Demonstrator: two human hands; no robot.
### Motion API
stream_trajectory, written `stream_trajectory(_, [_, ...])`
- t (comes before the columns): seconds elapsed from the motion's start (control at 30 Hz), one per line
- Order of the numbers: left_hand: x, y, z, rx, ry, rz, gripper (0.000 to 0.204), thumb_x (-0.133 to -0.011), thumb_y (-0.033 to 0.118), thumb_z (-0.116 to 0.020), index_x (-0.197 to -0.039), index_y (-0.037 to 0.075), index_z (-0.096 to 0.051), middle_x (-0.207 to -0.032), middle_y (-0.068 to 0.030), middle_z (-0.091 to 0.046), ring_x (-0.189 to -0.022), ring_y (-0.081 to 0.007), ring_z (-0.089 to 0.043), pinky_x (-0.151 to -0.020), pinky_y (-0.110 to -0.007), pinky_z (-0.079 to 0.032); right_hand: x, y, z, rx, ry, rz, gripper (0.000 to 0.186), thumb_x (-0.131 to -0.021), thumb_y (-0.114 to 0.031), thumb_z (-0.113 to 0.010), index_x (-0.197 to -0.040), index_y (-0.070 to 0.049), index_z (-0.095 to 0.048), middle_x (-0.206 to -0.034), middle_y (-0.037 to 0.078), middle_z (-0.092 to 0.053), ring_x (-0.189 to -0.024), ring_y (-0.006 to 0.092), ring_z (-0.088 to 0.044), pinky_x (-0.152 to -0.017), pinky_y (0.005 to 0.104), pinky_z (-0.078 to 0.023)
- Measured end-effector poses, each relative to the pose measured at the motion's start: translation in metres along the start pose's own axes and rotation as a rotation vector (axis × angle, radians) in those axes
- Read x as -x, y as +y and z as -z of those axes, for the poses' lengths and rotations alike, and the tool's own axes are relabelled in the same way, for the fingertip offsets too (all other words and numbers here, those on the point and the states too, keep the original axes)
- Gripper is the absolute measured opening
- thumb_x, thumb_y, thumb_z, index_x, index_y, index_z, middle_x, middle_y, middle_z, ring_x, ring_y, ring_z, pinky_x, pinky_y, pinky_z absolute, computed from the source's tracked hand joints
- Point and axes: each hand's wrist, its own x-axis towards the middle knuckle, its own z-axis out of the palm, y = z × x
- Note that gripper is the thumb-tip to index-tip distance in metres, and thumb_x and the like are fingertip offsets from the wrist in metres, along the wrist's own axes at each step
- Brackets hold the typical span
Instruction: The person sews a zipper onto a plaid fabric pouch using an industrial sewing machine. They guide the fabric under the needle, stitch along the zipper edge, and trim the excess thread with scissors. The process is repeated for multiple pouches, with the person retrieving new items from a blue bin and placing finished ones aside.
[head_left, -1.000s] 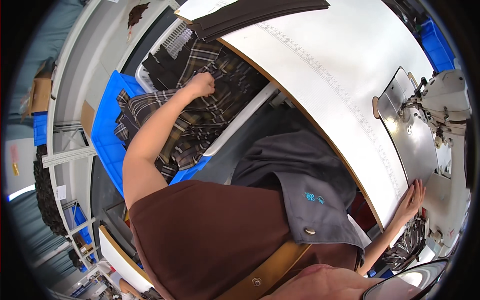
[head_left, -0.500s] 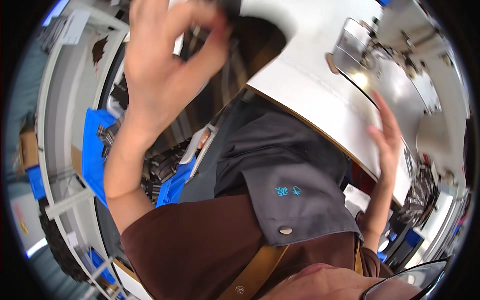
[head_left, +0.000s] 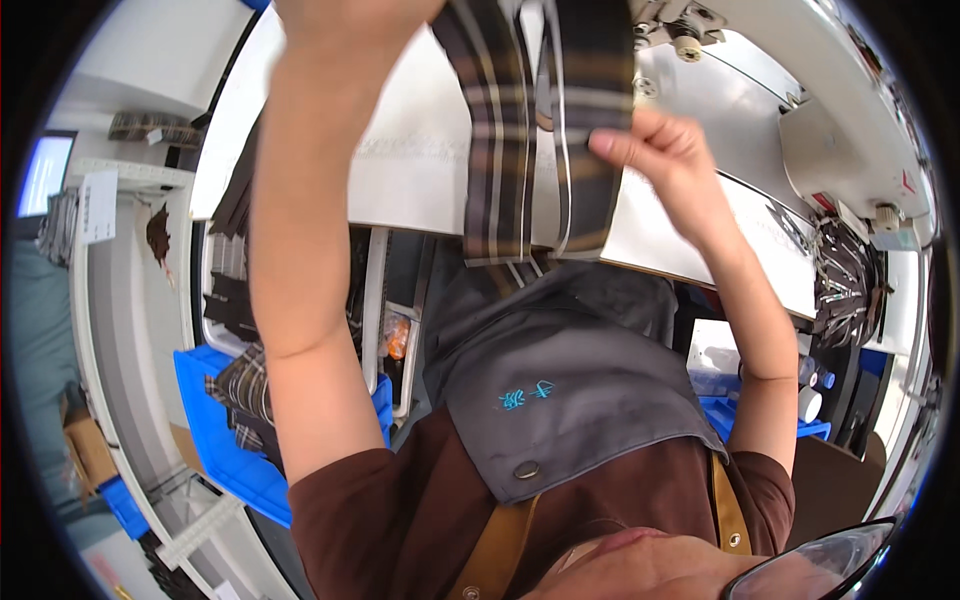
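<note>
A dark plaid fabric piece [head_left: 590, 200] with white-edged strips hangs from the top edge of the picture, over the white sewing table [head_left: 400, 150]. My left hand [head_left: 355, 25] is raised at the top beside it; its fingers are out of frame. My right hand [head_left: 665, 150] grips the fabric's right side, thumb across the front. Behind that hand stands a white sewing machine [head_left: 830, 150] with a metal plate. The lower end of the fabric reaches just above my grey apron.
A blue bin [head_left: 210, 420] with plaid pieces and a crate of dark pieces [head_left: 230, 310] sit at left, beside white shelving [head_left: 180, 250]. Bundled cut pieces [head_left: 840, 285] hang at the table's right end. A blue tray [head_left: 760, 420] with small containers is below right.
My left hand has risen out of the bin with plaid fabric and moved up and forward. My right hand has left the table surface and now grips the fabric. The view has swung round.
</note>
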Motion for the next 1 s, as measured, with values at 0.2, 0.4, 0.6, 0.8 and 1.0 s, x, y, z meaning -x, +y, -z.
stream_trajectory(0.2, [0.108,-0.030,-0.088,0.039,-0.579,0.165,0.012,-0.075,0.019,-0.059,-0.075,0.008,-0.061,-0.088,-0.0059,-0.064,-0.103,-0.0256,-0.056,-0.098,-0.071,-0.019,0.050,0.016,-0.025,0.248,0.080,-0.022,0.056,-0.088,-0.001,-0.058,-0.139,-0.005,-0.038,-0.067,0.001,-0.047,-0.063,0.0078,-0.041,-0.064,0.0216,-0.039])
stream_trajectory(0.4, [0.131,-0.016,-0.115,0.078,-0.332,0.184,0.018,-0.074,0.019,-0.066,-0.090,0.010,-0.065,-0.103,-0.0042,-0.063,-0.110,-0.0232,-0.054,-0.102,-0.067,-0.019,0.028,0.035,-0.010,0.839,-0.023,0.478,0.044,-0.068,0.002,-0.060,-0.112,0.000,-0.060,-0.092,0.011,-0.062,-0.078,0.0258,-0.057,-0.071,0.0348,-0.050])
stream_trajectory(0.6, [0.127,0.031,-0.077,0.544,-0.733,-0.372,0.030,-0.086,0.024,-0.061,-0.114,0.015,-0.063,-0.120,0.0036,-0.061,-0.113,-0.0175,-0.053,-0.104,-0.059,-0.024,0.015,0.043,-0.002,1.074,-0.083,0.646,0.028,-0.066,-0.008,-0.062,-0.093,-0.004,-0.067,-0.109,0.009,-0.061,-0.078,0.0205,-0.056,-0.067,0.0306,-0.049])
stream_trajectory(0.8, [0.119,0.001,-0.138,0.161,-0.726,-0.079,0.050,-0.086,0.045,-0.057,-0.124,0.012,-0.054,-0.130,-0.0025,-0.054,-0.118,-0.0231,-0.048,-0.101,-0.060,-0.027,-0.014,0.050,0.012,1.158,-0.044,0.784,0.020,-0.068,-0.010,-0.061,-0.087,-0.003,-0.065,-0.105,0.008,-0.064,-0.075,0.0192,-0.061,-0.063,0.0304,-0.050])
stream_trajectory(1.0, [0.108,-0.016,-0.132,0.256,-0.570,0.029,0.025,-0.082,0.032,-0.066,-0.097,0.012,-0.068,-0.105,0.0016,-0.066,-0.097,-0.0195,-0.060,-0.099,-0.060,-0.030,-0.067,0.056,0.044,1.203,0.105,0.797,0.015,-0.074,-0.007,-0.059,-0.088,-0.004,-0.064,-0.102,0.006,-0.066,-0.081,0.0188,-0.065,-0.063,0.0303,-0.050])
